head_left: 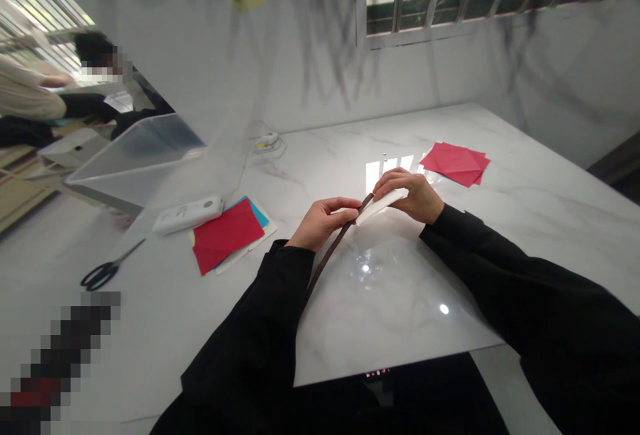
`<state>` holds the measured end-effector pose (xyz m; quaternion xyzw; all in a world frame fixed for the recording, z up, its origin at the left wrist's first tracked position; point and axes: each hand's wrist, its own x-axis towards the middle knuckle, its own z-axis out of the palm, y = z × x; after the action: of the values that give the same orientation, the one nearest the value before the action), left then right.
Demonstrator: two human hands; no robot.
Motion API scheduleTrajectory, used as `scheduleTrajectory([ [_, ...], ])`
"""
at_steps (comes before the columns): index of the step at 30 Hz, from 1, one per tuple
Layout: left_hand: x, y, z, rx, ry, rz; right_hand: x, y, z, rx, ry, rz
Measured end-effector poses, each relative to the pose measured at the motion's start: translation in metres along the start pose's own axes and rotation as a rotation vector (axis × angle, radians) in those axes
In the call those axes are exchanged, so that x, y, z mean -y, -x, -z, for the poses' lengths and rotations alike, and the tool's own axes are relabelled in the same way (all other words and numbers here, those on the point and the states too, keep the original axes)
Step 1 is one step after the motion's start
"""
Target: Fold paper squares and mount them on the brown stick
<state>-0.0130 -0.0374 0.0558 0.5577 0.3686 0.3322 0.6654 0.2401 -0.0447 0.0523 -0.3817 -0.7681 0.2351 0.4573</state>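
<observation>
**Kid:** What are the hands holding?

**Friend:** The left hand (325, 221) is curled shut on a thin dark strip (334, 248). The right hand (411, 196) is closed on a folded white paper (384, 203), with its fingers bent over the top.

**Kid:** Where is the paper?

**Friend:** It is between the two hands, just over the middle of the table (500, 235). The top end of the strip touches the paper's left edge. The rest of the strip slants down toward the left sleeve.

**Kid:** Is the paper lying flat on the table?

**Friend:** I cannot tell. It is very close to it.

**Kid:** What else is there?

**Friend:** Some red sheets (456, 164) lie near the right hand, a bit farther back. On the left is a pile (225, 236) of red and blue sheets. A white gadget (189, 213) lies just beside the pile. The scissors (107, 269) are farther left, near the table's edge. A clear bin (135, 155) stands behind them. Far off on the left, another person (30, 98) sits at another table.
</observation>
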Motion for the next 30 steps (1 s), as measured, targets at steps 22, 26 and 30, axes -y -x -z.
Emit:
scheduleTrajectory([
  [22,0.007,-0.007,0.006,0.08,0.036,-0.024,0.0,0.003,-0.006,0.023,-0.279,-0.224],
  [26,0.011,-0.008,0.006,0.116,0.072,-0.002,-0.004,0.002,-0.009,0.037,-0.423,-0.32],
  [30,0.017,-0.012,0.008,0.124,0.08,0.018,-0.007,0.002,-0.013,0.064,-0.571,-0.364],
])
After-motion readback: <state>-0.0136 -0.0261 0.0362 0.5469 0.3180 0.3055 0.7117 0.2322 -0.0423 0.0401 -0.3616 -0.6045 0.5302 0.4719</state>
